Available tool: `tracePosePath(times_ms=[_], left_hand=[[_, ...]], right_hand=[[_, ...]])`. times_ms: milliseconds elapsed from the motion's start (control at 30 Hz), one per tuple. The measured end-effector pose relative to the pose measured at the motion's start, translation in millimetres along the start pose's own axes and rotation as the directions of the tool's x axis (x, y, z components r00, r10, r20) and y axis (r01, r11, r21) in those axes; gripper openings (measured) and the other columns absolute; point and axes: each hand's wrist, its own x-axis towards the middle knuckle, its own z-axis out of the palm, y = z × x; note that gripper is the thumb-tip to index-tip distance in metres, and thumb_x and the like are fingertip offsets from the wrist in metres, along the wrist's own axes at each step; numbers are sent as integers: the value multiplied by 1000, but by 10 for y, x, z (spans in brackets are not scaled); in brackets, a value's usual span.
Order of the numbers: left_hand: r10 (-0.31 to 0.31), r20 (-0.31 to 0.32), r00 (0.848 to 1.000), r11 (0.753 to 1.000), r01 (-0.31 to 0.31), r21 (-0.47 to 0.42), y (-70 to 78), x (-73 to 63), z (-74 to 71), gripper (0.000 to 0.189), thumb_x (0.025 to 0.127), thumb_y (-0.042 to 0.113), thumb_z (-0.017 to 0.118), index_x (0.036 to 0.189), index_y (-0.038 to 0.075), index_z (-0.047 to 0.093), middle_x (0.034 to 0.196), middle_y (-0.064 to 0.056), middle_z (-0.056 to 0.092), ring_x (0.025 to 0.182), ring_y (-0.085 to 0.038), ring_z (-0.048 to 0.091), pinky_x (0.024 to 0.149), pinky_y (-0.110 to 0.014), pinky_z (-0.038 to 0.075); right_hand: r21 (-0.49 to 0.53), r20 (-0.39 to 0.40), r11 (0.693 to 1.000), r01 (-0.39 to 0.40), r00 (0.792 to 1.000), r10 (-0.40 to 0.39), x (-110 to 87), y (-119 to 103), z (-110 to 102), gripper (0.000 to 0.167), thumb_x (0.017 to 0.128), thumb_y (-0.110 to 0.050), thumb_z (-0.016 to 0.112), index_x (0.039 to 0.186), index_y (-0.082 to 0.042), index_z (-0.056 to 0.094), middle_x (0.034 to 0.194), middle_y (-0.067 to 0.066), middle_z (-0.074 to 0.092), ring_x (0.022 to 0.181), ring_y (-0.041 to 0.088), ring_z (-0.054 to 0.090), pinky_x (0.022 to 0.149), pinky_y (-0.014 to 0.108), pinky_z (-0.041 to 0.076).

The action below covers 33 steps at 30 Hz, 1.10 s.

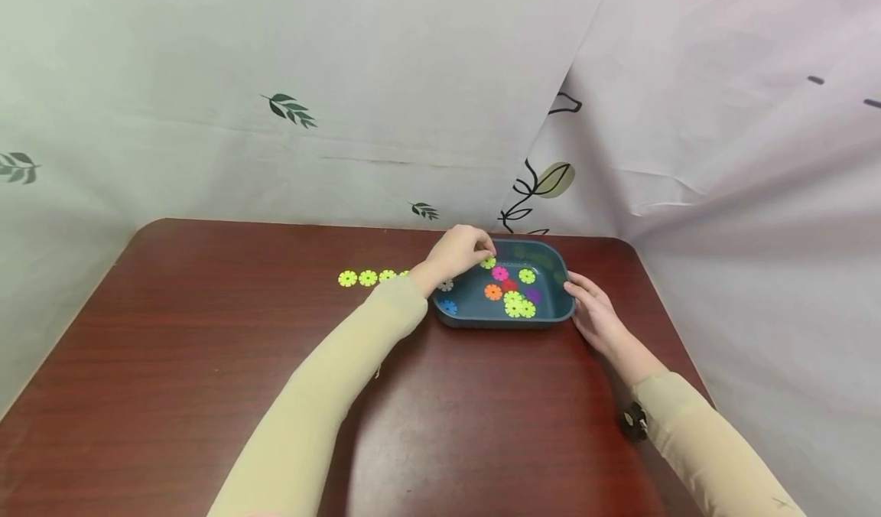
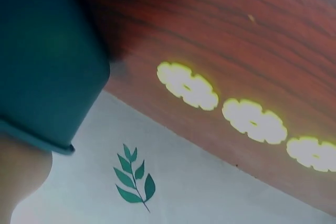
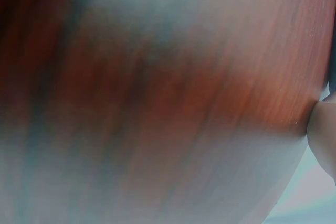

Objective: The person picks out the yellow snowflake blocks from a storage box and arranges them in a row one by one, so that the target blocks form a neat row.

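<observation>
Near the far edge of a dark red table [image 1: 206, 364], its grained surface glossy, sits a smooth blue-grey tray [image 1: 505, 323] with rounded corners and raised walls. The left hand [image 1: 460, 252] reaches over its left end, thumb and fingers bent together, pinching a yellow-green disc [image 1: 488, 262] above the tray floor near the back wall. The right hand [image 1: 597, 317] grips the opposite end, thumb over the rim and fingers against the outer wall.

Flat, thin and notched round the edge like little flowers, more discs lie loose inside: 1 pink disc [image 1: 500, 273], 1 red disc [image 1: 509, 285], 1 orange disc [image 1: 492, 292], 1 purple disc [image 1: 533, 295], 1 blue disc [image 1: 448, 307] and 1 whitish disc [image 1: 446, 285] beside the left wrist. Of the yellow-green ones there, 1 lies apart and 3 overlap toward the front.

Left of the tray, a straight row of yellow-green discs [image 1: 368, 278] lies on the wood; at least 4 show, the last partly hidden by the left arm. Both sleeves [image 1: 344, 383] are pale, soft-looking cloth. Behind hangs a creased whitish sheet [image 1: 385, 58] printed with green leaf sprigs [image 2: 134, 177]
</observation>
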Motion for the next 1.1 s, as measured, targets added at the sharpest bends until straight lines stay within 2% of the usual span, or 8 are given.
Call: tracePosePath(times_ms=[167,300,467,733,933,1100], left_hand=[[-8,-15,1000,1000,8,-9,-18,-54,-117,14,104,22,72,105,13,83,104,-2,81,96,-17,72,86,-34,60],[-12,-35,999,999,10,-45,-60,-92,-212,15,104,22,71,107,12,82,106,-4,81,101,-18,72,90,-36,60],[-10,-78,997,995,2,-104,-155,-151,-341,16,104,20,71,109,10,82,107,-6,81,103,-21,73,94,-39,59],[-27,-126,992,993,12,-120,-322,-268,-613,16,103,16,71,111,7,82,109,-10,81,103,-25,74,96,-42,59],[-59,-178,982,988,32,-152,-468,-362,-806,15,103,13,70,109,6,82,110,-13,81,100,-28,75,95,-43,59],[-112,-208,972,980,73,-185,-611,-462,-937,17,103,15,71,111,4,81,114,-15,80,100,-30,74,92,-44,60]], right_hand=[[-10,0,1000,-4,1000,4,5,0,-7,22,111,-9,52,123,-18,67,118,-11,73,110,2,67,94,17,53],[-5,-6,1000,-9,1000,9,9,3,-6,22,111,-8,51,123,-18,67,118,-11,73,110,2,67,94,17,54],[11,-4,1000,-10,1000,10,18,11,2,23,110,-7,51,122,-18,68,117,-10,73,108,3,67,94,17,53],[-1,3,1000,-3,1000,3,28,8,25,22,111,-8,51,119,-19,68,117,-10,72,108,3,67,93,17,53],[9,4,1000,-7,1000,7,42,12,46,21,111,-8,52,119,-19,68,116,-10,73,107,3,67,92,17,54],[11,2,1000,-6,1000,6,52,22,57,21,111,-8,52,120,-18,67,115,-10,73,106,3,68,91,17,55]])
